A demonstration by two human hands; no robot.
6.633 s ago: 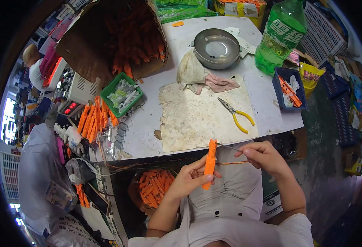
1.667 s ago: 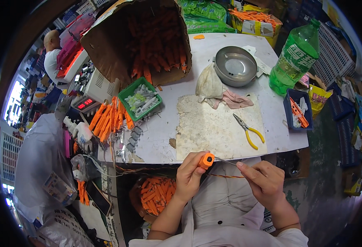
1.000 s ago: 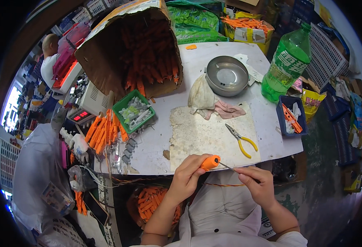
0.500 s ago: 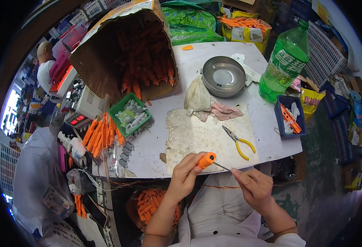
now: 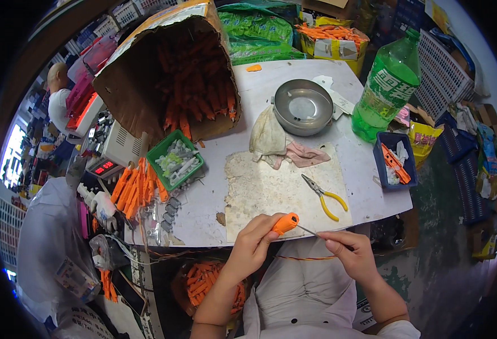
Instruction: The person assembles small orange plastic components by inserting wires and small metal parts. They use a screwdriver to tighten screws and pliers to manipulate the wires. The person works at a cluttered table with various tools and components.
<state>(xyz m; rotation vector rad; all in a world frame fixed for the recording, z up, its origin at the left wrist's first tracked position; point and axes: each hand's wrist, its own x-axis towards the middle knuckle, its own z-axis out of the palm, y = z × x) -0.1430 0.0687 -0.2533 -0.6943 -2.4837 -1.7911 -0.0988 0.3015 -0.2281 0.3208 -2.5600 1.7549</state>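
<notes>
One curled left hand [image 5: 253, 242] grips an orange plastic casing [image 5: 284, 225] by the table's [image 5: 373, 195] near edge; the right hand [image 5: 350, 251] pinches a thin metal rod [image 5: 308, 230] (tip at the casing, seemingly). A loose pinch could let it skid.

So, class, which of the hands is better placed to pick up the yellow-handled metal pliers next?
The right hand, probably: it is nearer the pliers, though holding a slim metal rod. The left hand is farther and grips an orange plastic piece.
</notes>
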